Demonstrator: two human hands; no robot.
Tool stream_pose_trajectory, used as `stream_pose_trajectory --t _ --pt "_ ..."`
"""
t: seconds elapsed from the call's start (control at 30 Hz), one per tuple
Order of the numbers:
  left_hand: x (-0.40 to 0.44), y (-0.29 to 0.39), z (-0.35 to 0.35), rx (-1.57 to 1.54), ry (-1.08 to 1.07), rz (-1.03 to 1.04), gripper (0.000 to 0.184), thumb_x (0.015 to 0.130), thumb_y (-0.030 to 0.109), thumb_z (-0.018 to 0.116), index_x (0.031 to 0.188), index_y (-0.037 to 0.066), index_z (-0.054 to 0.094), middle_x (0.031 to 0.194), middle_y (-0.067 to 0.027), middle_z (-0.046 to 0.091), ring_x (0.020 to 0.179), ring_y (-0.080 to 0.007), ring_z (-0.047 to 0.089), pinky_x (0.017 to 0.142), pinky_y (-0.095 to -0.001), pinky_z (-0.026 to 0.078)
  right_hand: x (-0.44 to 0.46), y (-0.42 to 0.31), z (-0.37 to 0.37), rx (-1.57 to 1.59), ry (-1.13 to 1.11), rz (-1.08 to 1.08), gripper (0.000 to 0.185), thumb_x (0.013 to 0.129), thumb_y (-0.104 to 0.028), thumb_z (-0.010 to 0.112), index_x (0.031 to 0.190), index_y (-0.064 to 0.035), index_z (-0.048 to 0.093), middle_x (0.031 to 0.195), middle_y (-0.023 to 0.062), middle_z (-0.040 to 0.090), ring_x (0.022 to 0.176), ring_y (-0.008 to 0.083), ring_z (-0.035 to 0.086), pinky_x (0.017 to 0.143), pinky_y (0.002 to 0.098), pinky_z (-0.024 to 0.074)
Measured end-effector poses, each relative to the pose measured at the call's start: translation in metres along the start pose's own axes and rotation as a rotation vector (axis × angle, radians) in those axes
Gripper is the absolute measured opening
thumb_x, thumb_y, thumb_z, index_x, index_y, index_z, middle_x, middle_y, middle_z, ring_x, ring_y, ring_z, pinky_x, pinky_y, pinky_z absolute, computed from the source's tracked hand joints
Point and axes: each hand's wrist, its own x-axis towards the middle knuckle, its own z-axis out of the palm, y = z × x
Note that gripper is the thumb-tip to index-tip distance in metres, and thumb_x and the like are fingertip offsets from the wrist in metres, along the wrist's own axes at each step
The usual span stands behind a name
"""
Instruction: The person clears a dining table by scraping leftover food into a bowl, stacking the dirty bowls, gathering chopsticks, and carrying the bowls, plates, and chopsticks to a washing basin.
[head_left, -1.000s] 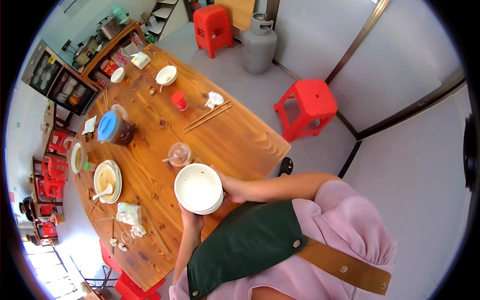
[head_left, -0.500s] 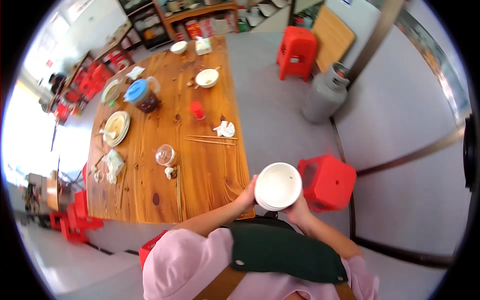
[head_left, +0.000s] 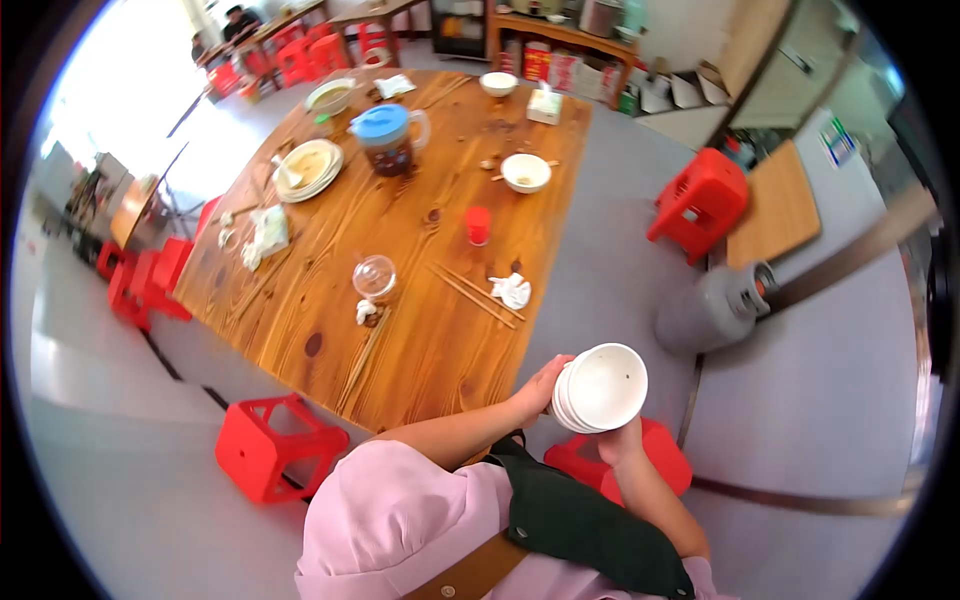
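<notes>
A stack of white bowls [head_left: 608,388] is held past the table's near right corner, its mouth tilted up towards me. My left hand [head_left: 540,392] is closed around the stack's left side. My right hand [head_left: 622,440] grips it from below, with its fingers partly hidden. On the wooden table [head_left: 430,360], the nearest things are a pair of chopsticks [head_left: 475,296] and a crumpled tissue [head_left: 511,291]. Beyond them stand a red cup [head_left: 477,226] and another white bowl [head_left: 526,173]. A clear plastic cup [head_left: 374,278] lies further left.
A blue-lidded pitcher [head_left: 383,140], stacked plates [head_left: 312,165] and a tissue box [head_left: 545,104] are on the table. Red stools stand close by, one [head_left: 270,450] at the near edge and one [head_left: 640,460] beneath my hands. A gas cylinder [head_left: 710,308] stands at right; a person [head_left: 240,25] is far off.
My view has swung, so the table appears rotated and the gas cylinder lower. The bowl stack sits further right in view and tilts more, showing its stacked rims, still in both hands.
</notes>
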Motion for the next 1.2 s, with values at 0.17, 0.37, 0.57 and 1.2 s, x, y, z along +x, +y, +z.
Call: stream_pose_trajectory --t 0.17,0.37,0.57,1.2 --pt "0.021 0.036 -0.014 0.03 0.068 0.068 0.05 0.086 0.05 0.022 0.116 0.015 0.042 0.1 -0.0027 0.052 0.087 -0.0115 0.05 0.06 -0.0258 0.042 0.055 -0.03 0.015 -0.067 -0.092 0.073 0.043 0.081 -0.042 0.044 0.11 -0.0113 0.047 0.102 0.0033 0.054 0.091 0.0184 0.054 0.071 0.0336 0.0483" --pt "0.054 0.05 -0.028 -0.082 0.19 0.103 0.057 0.084 0.057 0.018 0.124 0.02 0.036 0.111 -0.0028 0.051 0.098 -0.0145 0.05 0.078 -0.034 0.042 0.087 -0.069 0.065 -0.22 -0.111 0.141 0.044 0.08 -0.048 0.042 0.109 -0.0157 0.048 0.102 0.0008 0.055 0.09 0.0162 0.055 0.068 0.034 0.0467" --pt "0.064 0.078 -0.042 -0.175 0.256 0.207 0.063 0.082 0.06 0.02 0.122 0.016 0.038 0.114 -0.0044 0.05 0.101 -0.0171 0.05 0.08 -0.0351 0.041 0.122 -0.087 0.099 -0.366 -0.16 0.192 0.052 0.079 -0.057 0.036 0.111 -0.0172 0.046 0.108 0.0019 0.052 0.096 0.0191 0.053 0.071 0.0394 0.0463" --pt "0.2 0.158 -0.098 -0.525 0.557 0.446 0.065 0.082 0.06 0.017 0.125 0.014 0.033 0.127 -0.0049 0.038 0.117 -0.0217 0.036 0.092 -0.0436 0.033 0.341 -0.169 0.182 -0.765 -0.703 0.479 0.075 0.074 -0.071 0.019 0.127 -0.0195 0.03 0.127 0.0096 0.036 0.115 0.0296 0.035 0.081 0.0547 0.037"
